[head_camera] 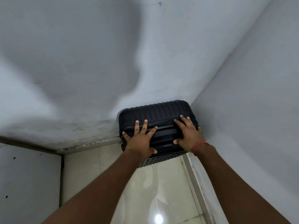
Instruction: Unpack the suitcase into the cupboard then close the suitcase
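Note:
A black ribbed hard-shell suitcase (155, 113) stands upright and shut in the corner of the room, seen from above. My left hand (140, 139) lies on its top at the left, fingers spread and straight, thumb down the near side. My right hand (188, 133) rests on the top at the right, fingers stretched over the shell and thumb hooked under near the handle recess (167, 145). A red thread circles my right wrist. The cupboard is not in view.
Grey-white walls (80, 62) meet in the corner behind the suitcase, with another wall (250, 94) close on the right. A glossy pale tiled floor (161, 191) lies below. A grey panel (29, 183) stands at the lower left.

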A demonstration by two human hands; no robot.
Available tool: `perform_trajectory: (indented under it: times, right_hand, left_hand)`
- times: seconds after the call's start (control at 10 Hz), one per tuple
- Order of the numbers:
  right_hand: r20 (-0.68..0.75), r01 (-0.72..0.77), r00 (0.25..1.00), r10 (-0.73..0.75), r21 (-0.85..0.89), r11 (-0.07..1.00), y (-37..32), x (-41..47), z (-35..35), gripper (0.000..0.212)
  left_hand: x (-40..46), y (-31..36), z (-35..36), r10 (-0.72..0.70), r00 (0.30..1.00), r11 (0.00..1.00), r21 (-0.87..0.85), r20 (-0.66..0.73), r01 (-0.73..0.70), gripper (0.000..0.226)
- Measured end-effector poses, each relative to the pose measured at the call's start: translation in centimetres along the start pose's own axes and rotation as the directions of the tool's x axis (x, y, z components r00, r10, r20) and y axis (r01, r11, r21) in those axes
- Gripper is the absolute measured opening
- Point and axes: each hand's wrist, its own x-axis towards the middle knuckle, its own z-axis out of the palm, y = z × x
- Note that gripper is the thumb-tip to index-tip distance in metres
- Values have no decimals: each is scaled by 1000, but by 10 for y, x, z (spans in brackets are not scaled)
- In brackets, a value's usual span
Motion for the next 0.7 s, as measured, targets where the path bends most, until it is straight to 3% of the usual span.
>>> perform_trajectory:
  times: [0.3,0.5,0.6,0.7]
  right_hand:
    - [8,-43,999,43,-5,999,56,9,-22,93]
    - [27,-39,999,39,-1,999,51,5,-24,93]
    - [-48,4,999,1,104,995,49,-7,-28,85]
    - [-273,43,959,75,403,914,39,-29,-46,64]
  left_hand:
    - [31,61,5,22,1000,1000,-7,4,-22,96]
    - [25,59,1,49,999,998,-26,7,-49,102]
    - [14,55,-6,38,996,992,-117,-79,-47,105]
    - [-2,49,-28,48,984,997,-44,-172,-56,99]
